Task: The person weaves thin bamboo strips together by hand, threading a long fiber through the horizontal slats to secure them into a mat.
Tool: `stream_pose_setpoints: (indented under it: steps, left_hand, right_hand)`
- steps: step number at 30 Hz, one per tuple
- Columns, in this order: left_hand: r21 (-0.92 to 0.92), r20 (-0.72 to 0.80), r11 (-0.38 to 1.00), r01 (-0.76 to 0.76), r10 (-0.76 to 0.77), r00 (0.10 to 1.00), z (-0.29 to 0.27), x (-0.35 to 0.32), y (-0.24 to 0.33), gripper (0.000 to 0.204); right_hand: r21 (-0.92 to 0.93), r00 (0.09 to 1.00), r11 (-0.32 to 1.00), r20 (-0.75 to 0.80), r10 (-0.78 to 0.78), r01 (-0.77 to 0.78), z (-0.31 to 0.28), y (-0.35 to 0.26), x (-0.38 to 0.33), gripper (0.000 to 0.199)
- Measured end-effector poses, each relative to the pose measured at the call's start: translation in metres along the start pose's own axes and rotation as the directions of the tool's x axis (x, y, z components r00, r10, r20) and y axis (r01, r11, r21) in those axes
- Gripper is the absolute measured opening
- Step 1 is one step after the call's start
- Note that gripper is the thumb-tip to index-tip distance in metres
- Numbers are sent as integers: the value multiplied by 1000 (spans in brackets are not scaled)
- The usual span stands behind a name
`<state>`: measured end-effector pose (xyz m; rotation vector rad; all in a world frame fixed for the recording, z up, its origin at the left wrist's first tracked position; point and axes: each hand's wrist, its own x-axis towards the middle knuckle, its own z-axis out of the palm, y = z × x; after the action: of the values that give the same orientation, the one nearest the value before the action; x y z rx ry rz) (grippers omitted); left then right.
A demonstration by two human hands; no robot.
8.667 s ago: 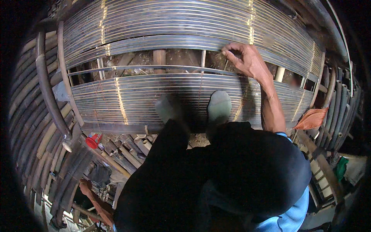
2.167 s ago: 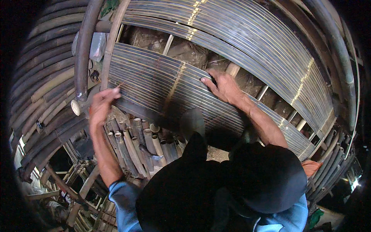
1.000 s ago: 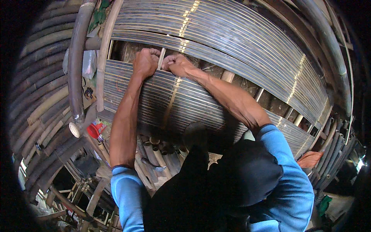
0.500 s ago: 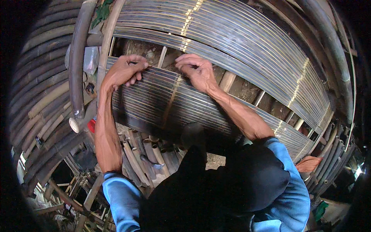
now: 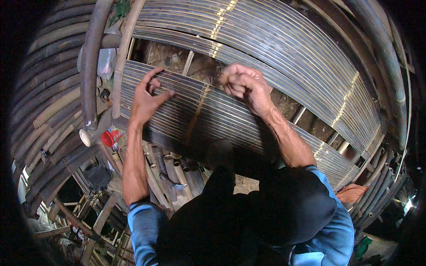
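My left hand (image 5: 150, 95) is over the left part of a near panel of dark bamboo slats (image 5: 226, 113), its thumb and fingers spread apart and holding nothing I can see. Closed in a pinch, my right hand (image 5: 246, 84) is above the far edge of that panel, beside the gap. Whatever its fingertips hold, if anything, is too small to name. A pale woven binding line (image 5: 197, 106) crosses the slats between my hands. Beyond the gap lies a wider far panel of similar slats (image 5: 275, 40), also crossed by pale bindings.
Pale crossbars (image 5: 188, 63) span the gap, with soil beneath. A thick upright bamboo pole (image 5: 92, 66) stands at the left, near stacked poles (image 5: 49, 99). A red round object (image 5: 108, 138), cut bamboo tubes (image 5: 181, 175) and a curved tool (image 5: 173, 181) lie nearer. An orange cloth (image 5: 352, 193) is at right.
My left hand has moved slightly right and nearer, and its fingers have spread. My right hand has shifted right, still pinched. The view has shifted a little.
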<state>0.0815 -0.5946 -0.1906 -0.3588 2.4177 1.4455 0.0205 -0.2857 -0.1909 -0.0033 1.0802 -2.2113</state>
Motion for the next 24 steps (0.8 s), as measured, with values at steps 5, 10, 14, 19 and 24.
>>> stream_pose_setpoints:
  steps: [5, 10, 14, 19, 24]
  left_hand:
    - [585, -303, 808, 68, 141, 943, 28, -47, -22, 84]
    - [543, -427, 813, 211, 51, 903, 13, -124, -81, 47]
    - [395, -418, 796, 458, -288, 862, -5, -186, -97, 26]
    - [318, -498, 858, 404, -212, 841, -44, -262, -128, 31]
    - [521, -688, 853, -3, 422, 591, -104, -174, 44, 20]
  right_hand:
    - [-100, 994, 990, 15, 104, -102, 1, -24, -10, 39]
    - [92, 995, 996, 99, -27, 18, -9, -63, -30, 36]
    - [34, 964, 987, 211, -161, 157, -22, -78, -40, 29]
    - [-119, 997, 993, 70, -21, 29, -30, -71, -28, 21]
    - [-277, 994, 956, 24, 106, -96, -32, -48, -35, 18]
